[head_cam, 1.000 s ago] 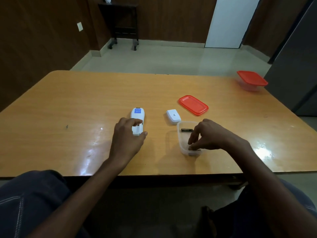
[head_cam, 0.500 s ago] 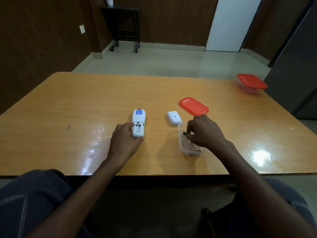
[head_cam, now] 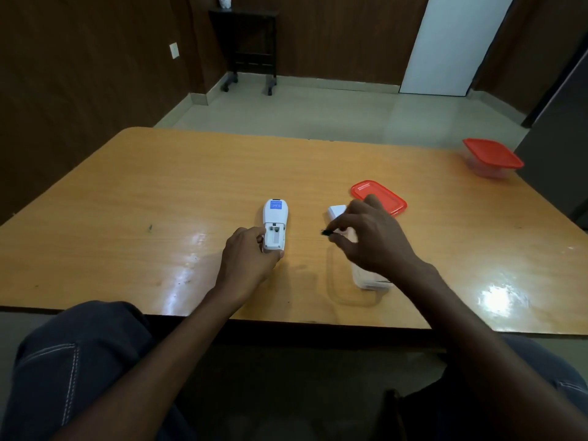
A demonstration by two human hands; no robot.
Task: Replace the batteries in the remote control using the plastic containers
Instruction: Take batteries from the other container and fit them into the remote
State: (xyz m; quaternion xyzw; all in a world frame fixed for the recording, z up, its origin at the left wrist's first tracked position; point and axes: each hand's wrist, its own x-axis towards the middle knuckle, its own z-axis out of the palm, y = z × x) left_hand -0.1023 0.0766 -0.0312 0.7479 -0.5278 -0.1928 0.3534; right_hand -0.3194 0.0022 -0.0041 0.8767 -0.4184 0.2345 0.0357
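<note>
A white remote control lies face down on the wooden table, its battery compartment uncovered. My left hand grips its near end. My right hand is raised above a clear plastic container and pinches a small dark battery between thumb and fingertips. The remote's white battery cover lies just behind that hand, partly hidden. A loose red lid rests behind the cover.
A second clear container with a red lid stands at the table's far right corner. Beyond the table are a tiled floor, a dark wheeled stand and a white door. My knees show below the near edge.
My right hand has lifted out of the clear container with a battery pinched in its fingers and shifted left toward the remote. My left hand keeps its hold on the remote.
</note>
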